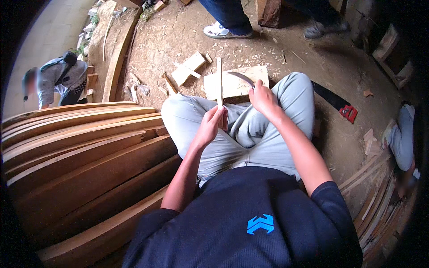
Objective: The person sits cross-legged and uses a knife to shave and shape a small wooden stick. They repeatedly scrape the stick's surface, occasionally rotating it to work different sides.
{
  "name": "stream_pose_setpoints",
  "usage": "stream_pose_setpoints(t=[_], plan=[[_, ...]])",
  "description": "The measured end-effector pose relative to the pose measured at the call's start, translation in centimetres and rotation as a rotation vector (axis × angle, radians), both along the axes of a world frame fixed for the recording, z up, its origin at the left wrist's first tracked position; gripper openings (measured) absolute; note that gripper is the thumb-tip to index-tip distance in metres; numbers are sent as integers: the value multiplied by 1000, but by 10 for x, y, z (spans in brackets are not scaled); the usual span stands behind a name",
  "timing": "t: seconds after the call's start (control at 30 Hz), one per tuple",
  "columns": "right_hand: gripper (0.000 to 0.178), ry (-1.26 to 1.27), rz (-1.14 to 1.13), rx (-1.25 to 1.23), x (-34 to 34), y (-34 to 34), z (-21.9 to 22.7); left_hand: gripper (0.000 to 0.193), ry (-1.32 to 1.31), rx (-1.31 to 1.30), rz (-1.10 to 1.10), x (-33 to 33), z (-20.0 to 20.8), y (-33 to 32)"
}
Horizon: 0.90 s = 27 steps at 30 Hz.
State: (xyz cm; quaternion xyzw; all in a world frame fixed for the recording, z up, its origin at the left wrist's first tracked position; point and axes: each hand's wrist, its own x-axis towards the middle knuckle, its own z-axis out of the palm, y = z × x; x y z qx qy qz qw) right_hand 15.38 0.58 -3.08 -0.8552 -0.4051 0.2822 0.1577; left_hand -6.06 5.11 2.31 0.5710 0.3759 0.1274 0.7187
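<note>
My left hand is closed around the lower end of a thin, pale wooden strip, which points up and away from me. In my right hand is a sickle-like knife; its dark curved blade reaches left toward the strip. The handle is mostly hidden in my fist. Beneath the blade, in front of my crossed legs, lies a flat pale wooden board. From this view I cannot tell whether blade and strip touch.
Wood offcuts and shavings lie on the dirt floor beyond. A red-handled handsaw is beside my right knee. Long stacked planks fill the left. One person stands ahead; others bend at far left and far right.
</note>
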Motion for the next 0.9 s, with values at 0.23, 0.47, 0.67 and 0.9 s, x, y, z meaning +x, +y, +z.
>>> stream_pose_setpoints(t=[0.23, 0.47, 0.67, 0.9], plan=[[17, -366, 285, 117, -12, -2, -30, 33, -95, -66, 95, -5, 0, -7], [16, -542, 367, 112, 11, 21, -34, 34, -57, -17, 58, -7, 2, -2], [29, 365, -25, 56, 33, 36, -29, 36, 269, 226, 2, 1, 9, -2], [30, 1086, -258, 495, -6, 22, -4, 35, 558, 366, -129, 18, 0, -11]])
